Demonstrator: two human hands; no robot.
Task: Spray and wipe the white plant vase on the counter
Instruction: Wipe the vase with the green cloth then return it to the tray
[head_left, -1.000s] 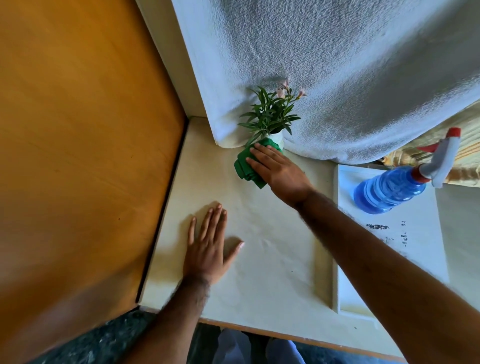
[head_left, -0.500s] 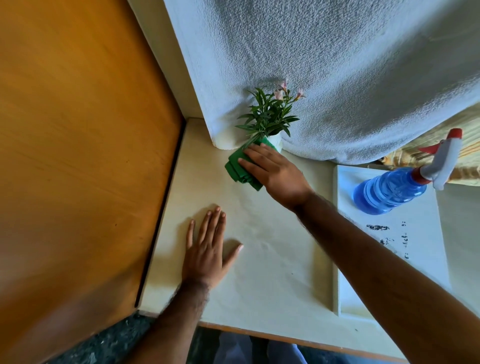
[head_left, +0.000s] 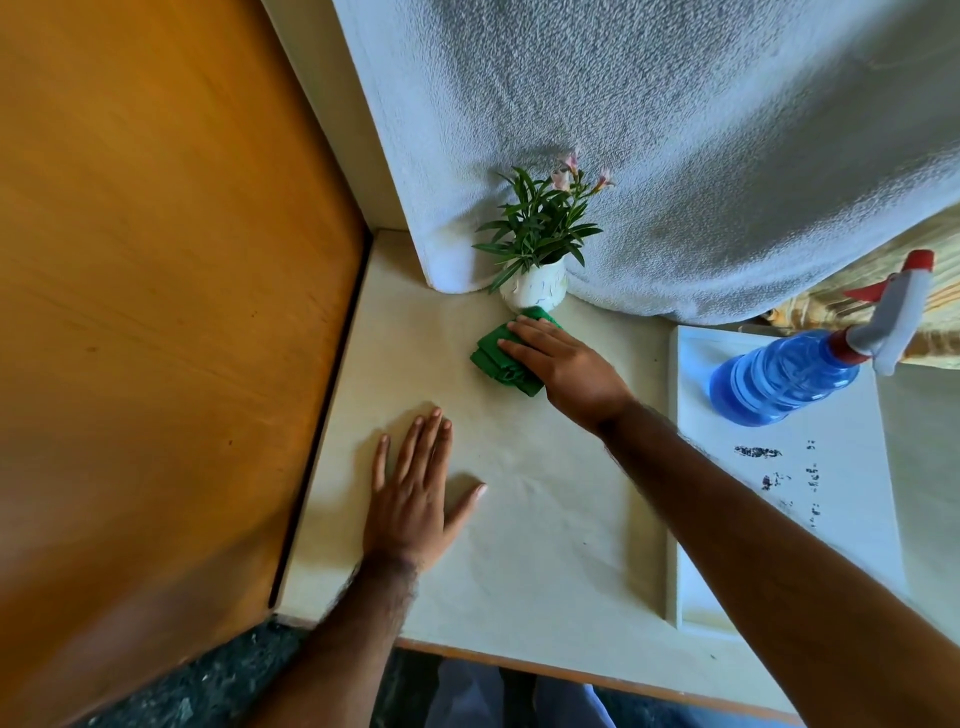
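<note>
The vase sits at the back of the counter, just in front of the hanging towel, upright, with a leafy plant and a few pink buds sticking out the top; looks like glazed ceramic, so I'd judge it stiff, brittle, slick when wet, small and probably light, and top-heavy with the foliage, so a sideways shove from a wipe could tip it; best hold is around the belly below the rim, not the stems; the lower front is partly hidden by the cloth so I can't see the base; the cloth is green, folded, soft, lying flat on the counter with its far edge touching or just short of the vase foot, can't tell which; the right hand lies palm down on the cloth, fingers straight and pressed together, tips pointing left across it, pressing rather than pinching; the left hand is flat on bare counter, well apart from the vase, fingers close, thumb splayed out, holding nothing; spray bottle lies on its side on the white board at right, blue liquid inside, nobody touching it; wooden panel closes off the left; my call: steady the vase with the free left hand before wiping its wall.
</note>
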